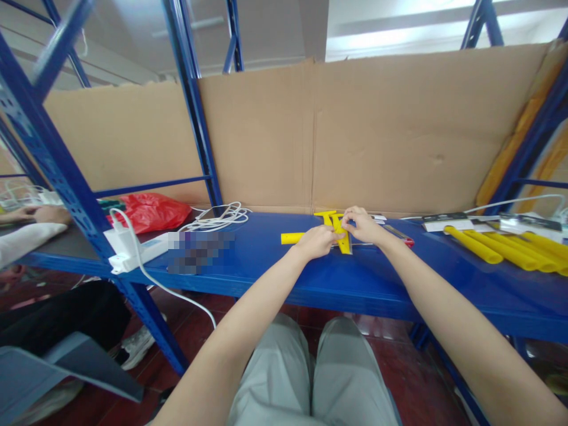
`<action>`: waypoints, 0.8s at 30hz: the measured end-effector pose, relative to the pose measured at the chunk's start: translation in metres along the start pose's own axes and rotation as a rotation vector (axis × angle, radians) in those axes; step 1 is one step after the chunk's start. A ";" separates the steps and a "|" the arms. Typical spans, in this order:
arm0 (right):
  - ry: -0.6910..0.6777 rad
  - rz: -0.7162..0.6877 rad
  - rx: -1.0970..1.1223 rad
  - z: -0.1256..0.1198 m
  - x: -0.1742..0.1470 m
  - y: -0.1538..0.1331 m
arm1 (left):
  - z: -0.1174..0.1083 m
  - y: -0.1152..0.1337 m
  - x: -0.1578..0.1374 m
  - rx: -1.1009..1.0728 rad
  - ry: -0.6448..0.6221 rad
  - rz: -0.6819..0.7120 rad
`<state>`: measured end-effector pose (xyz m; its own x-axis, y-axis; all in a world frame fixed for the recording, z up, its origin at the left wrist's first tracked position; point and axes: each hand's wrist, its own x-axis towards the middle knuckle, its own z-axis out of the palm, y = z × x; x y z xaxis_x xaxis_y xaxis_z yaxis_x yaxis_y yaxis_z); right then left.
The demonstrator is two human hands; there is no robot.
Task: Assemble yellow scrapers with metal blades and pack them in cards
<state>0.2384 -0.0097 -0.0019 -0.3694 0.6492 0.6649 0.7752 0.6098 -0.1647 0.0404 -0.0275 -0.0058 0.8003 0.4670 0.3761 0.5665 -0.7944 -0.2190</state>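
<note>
Above the blue shelf top, a tapered yellow plastic piece [344, 244] is held between my two hands. My left hand [316, 241] is closed on it from the left, thumb and fingertips against its side. My right hand [362, 226] is closed in a pinch at the upper right of that piece; what lies between its fingertips is too small to make out. Just behind my left hand lies another yellow plastic part [325, 214] with a flat crossbar. A yellow tube [291, 238] sticks out to the left of my left hand. Thin metal rods lie partly hidden behind my right wrist.
Several yellow tubes [510, 247] lie at the right, near black-and-white boxes [448, 222]. To the left are a white power strip [148, 248], coiled white cable [222, 218] and a red plastic bag [153, 212]. Cardboard [377, 130] closes the back. A co-worker's hands [44, 214] show far left.
</note>
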 end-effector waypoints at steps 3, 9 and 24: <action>0.022 0.033 0.013 0.002 0.001 0.000 | -0.001 0.001 -0.001 0.002 -0.010 -0.001; -0.005 0.252 0.162 0.005 0.004 -0.001 | -0.002 0.001 -0.001 -0.011 -0.015 -0.018; -0.017 0.727 0.782 -0.005 0.000 -0.023 | 0.000 -0.005 0.000 -0.027 0.080 -0.077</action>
<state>0.2231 -0.0259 0.0051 0.0380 0.9771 0.2095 0.2707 0.1917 -0.9434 0.0379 -0.0236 -0.0046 0.7354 0.4956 0.4621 0.6198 -0.7677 -0.1631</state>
